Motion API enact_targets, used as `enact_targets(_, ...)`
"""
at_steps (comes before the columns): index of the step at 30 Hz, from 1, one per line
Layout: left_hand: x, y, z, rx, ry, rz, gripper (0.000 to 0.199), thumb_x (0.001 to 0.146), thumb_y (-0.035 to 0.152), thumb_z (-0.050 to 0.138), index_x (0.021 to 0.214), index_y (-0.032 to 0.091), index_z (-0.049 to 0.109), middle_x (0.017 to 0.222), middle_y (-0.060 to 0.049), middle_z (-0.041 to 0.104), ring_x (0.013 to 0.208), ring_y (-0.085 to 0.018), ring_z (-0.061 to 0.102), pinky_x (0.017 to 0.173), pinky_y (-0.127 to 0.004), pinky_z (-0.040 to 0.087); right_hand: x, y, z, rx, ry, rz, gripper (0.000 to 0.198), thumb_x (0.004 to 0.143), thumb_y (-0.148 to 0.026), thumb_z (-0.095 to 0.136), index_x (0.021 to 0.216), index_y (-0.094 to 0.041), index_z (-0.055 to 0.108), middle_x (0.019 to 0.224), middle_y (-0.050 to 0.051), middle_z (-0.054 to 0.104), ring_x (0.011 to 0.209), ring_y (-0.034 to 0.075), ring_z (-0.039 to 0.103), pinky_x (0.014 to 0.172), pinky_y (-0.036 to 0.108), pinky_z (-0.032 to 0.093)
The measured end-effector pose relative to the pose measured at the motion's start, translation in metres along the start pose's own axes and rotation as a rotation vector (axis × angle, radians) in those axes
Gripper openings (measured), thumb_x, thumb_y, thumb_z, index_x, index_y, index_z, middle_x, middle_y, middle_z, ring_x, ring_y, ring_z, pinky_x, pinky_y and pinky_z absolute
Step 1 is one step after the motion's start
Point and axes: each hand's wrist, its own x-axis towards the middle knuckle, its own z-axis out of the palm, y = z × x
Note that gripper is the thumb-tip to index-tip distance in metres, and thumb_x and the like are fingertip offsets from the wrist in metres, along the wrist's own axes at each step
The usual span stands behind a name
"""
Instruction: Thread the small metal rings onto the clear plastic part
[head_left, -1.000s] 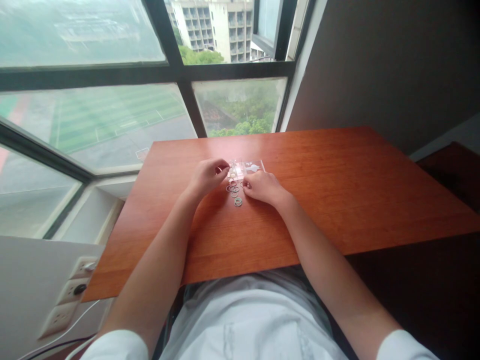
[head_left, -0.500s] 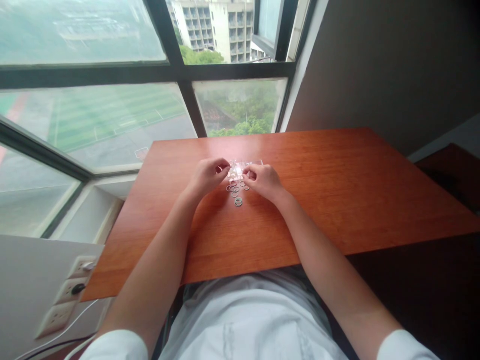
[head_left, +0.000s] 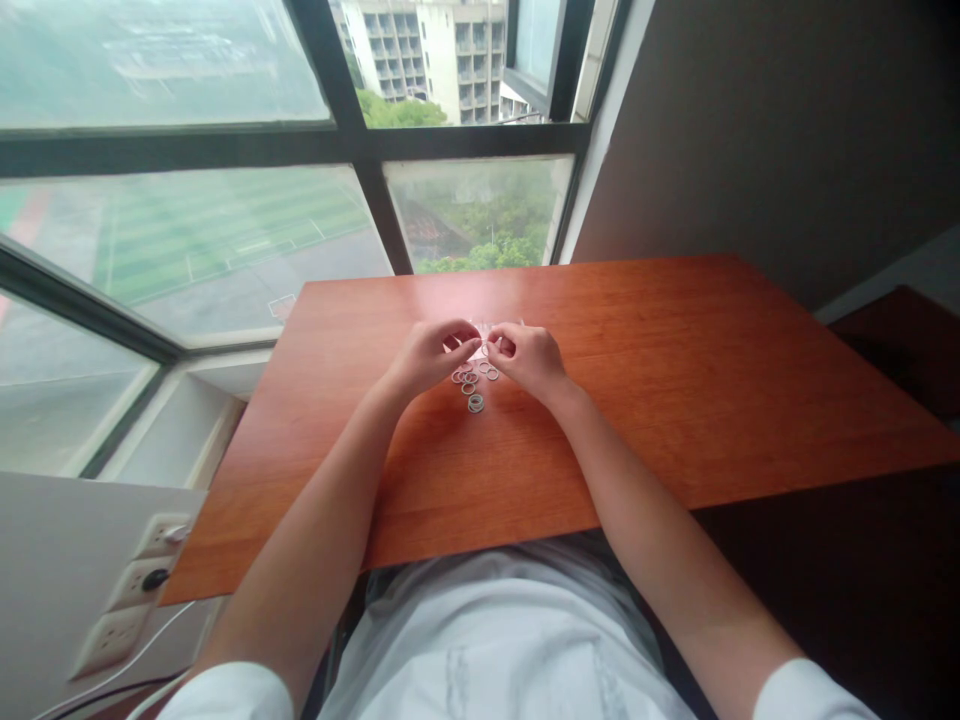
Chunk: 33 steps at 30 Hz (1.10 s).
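My left hand (head_left: 439, 352) is closed in a pinch above the table, its fingertips close to those of my right hand. Whether anything sits in the left pinch is too small to make out. My right hand (head_left: 527, 356) is pinched shut on a small pale ring (head_left: 485, 350), seen at its fingertips. Below and in front of the hands, several thin metal-looking rings (head_left: 469, 388) lie loosely overlapping. Nearer to me are a few stacked rings (head_left: 476, 403). A clear, shiny plastic bag (head_left: 487, 328) lies behind the fingers, partly hidden by them.
The reddish-brown wooden table (head_left: 660, 380) runs up to a dark-framed window (head_left: 375, 148). At lower left, wall sockets (head_left: 133, 582) carry a plug and cables beside the table edge. A grey wall (head_left: 735, 150) rises on the right.
My left hand has moved right, so its fingertips are now close to my right hand's. A ring now shows at the right fingertips. The rings on the table look unmoved.
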Motion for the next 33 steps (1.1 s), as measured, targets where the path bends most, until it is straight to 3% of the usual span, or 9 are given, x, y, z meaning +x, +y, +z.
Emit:
enact_targets(12, 0.002, 0.003, 0.012, -0.1, 0.012, -0.051, 0.02, 0.08, 0.031, 0.061, 0.079, 0.013, 0.069, 0.069, -0.003, 0.064, 0.061, -0.012, 0.053, 0.055, -0.022, 0.04, -0.001, -0.001, -0.002, 0.011, 0.017, -0.026, 0.017, 0.084, -0.029, 0.057, 0.091, -0.022, 0.071, 0.074, -0.001, 0.07, 0.069, 0.014, 0.061, 0.068, 0.023, 0.041)
enact_targets(24, 0.0, 0.005, 0.013, -0.431, -0.081, -0.187, 0.03, 0.077, 0.04, 0.07, 0.088, 0.012, 0.069, 0.077, -0.006, 0.068, 0.064, -0.013, 0.06, 0.058, -0.024, 0.048, -0.001, 0.0, 0.0, 0.041, 0.037, -0.045, 0.021, 0.086, -0.033, 0.058, 0.097, -0.022, 0.072, 0.074, 0.0, 0.07, 0.07, 0.014, 0.061, 0.066, 0.022, 0.04)
enact_targets(33, 0.002, -0.004, 0.009, -0.227, 0.018, -0.125, 0.026, 0.08, 0.037, 0.066, 0.089, 0.013, 0.07, 0.077, -0.006, 0.069, 0.066, -0.015, 0.062, 0.059, -0.025, 0.051, 0.006, 0.022, -0.016, -0.033, 0.03, 0.06, 0.023, 0.085, -0.032, 0.058, 0.096, -0.022, 0.074, 0.076, 0.001, 0.071, 0.069, 0.015, 0.062, 0.067, 0.024, 0.041)
